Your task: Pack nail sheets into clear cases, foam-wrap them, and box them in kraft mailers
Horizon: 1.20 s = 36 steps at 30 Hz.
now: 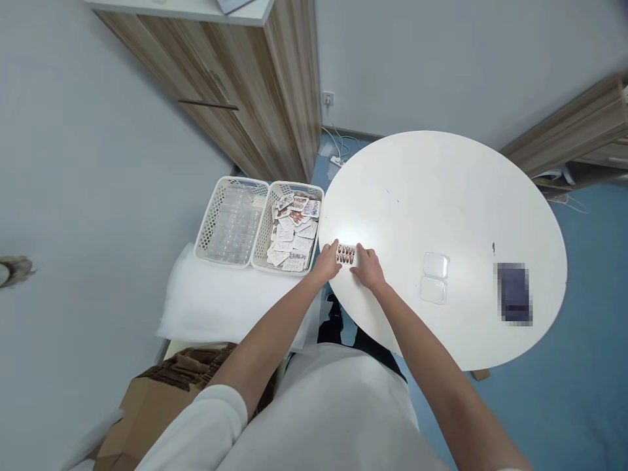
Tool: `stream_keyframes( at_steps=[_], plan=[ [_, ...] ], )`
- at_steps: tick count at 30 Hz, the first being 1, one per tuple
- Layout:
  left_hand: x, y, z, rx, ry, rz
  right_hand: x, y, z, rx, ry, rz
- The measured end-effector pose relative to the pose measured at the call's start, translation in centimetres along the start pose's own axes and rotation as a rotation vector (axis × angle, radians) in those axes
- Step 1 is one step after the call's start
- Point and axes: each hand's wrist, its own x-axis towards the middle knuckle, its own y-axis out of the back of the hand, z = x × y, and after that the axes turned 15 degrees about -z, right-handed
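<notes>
A small card of press-on nails (346,254), reddish-brown and set in two rows, is at the near left edge of the round white table. My left hand (327,261) grips its left side with thumb and fingers. On the opposite side, my right hand (369,267) pinches the right edge. Farther right on the table lies a clear plastic box (434,279), hinged wide with both halves facing up. To the left of my hands, a white basket (318,261) is heaped with more nail cards, some showing printed white backs.
Another white basket (199,245) holds stacked clear plastic boxes. Both baskets rest on a white-covered surface (216,301). A blurred-out dark object (514,293) lies on the round table (441,176) at right. A cardboard box (147,412) stands lower left, and a wooden cabinet (275,85) behind.
</notes>
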Motion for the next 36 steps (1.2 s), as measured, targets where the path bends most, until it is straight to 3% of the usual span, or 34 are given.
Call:
stream_keyframes(
  at_steps=[27, 32, 36],
  plan=[
    [0.7, 0.1, -0.8, -0.048, -0.053, 0.033, 0.9, 0.3, -1.2, -0.028, -0.105, -0.017],
    [0.1, -0.3, -0.8, -0.085, -0.100, 0.060, 0.3, -0.4, -1.2, 0.026, -0.037, 0.036],
    [-0.5, -1.0, -1.0, -0.153, -0.183, 0.108, -0.7, -1.1, -0.9, 0.200, 0.066, 0.084]
  ],
)
